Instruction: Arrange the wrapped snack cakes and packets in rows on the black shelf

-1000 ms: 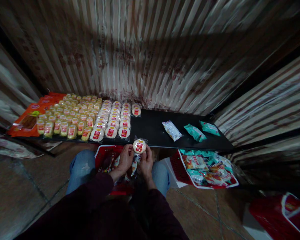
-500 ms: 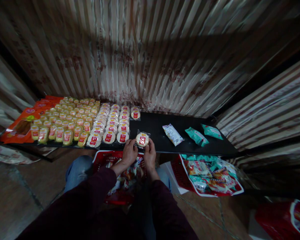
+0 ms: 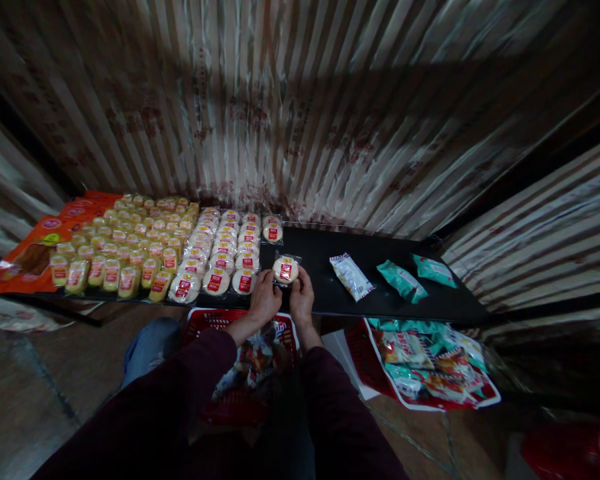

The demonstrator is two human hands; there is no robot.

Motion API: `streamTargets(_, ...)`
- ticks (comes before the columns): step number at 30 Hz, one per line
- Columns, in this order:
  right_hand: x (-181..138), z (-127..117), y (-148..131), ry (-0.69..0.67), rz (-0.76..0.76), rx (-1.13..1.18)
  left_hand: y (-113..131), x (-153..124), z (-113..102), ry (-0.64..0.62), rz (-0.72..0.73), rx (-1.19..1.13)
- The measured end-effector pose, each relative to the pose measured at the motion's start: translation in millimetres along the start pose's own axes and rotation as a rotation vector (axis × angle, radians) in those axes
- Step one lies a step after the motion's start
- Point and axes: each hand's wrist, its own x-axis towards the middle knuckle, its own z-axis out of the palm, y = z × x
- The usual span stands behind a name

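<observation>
A round white wrapped pastry (image 3: 285,269) with a red label is pinched between my two hands, just above the front part of the black shelf (image 3: 313,260). My left hand (image 3: 266,298) grips its left side and my right hand (image 3: 301,293) its right side. To the left, several columns of the same pastries (image 3: 216,281) lie overlapping in rows. A single column of them (image 3: 272,229) begins at the back, beyond the held one.
Small yellow wrapped cakes (image 3: 129,281) and orange packets (image 3: 35,257) fill the shelf's left end. A white packet (image 3: 351,276) and teal packets (image 3: 403,280) lie to the right. Red baskets of packets stand below, one under my arms (image 3: 193,327), one at right (image 3: 357,347).
Both hands have moved the held pastry slightly forward, away from the shelf's front edge. The camera view has shifted a little.
</observation>
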Motion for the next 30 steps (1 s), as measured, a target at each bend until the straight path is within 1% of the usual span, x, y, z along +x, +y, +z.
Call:
streamTargets(8, 24, 17, 11, -0.016, -0.016, -0.045, 3, 24, 6, -0.009, -0.031, 0.008)
streamTargets(18, 55, 40, 7, -0.027, -0.015, -0.069, 7, 61, 10, -0.040, -0.117, 0.028)
streamTargets(23, 69, 47, 10, -0.037, -0.015, -0.090, 3, 76, 14, -0.013, -0.104, 0.031)
streamTargets(27, 80, 55, 15, -0.044, 0.000, -0.099, 3, 88, 14, -0.015, -0.108, 0.091)
streamTargets(30, 87, 60, 17, -0.049, -0.009, -0.100, 5, 95, 14, -0.015, -0.118, 0.083)
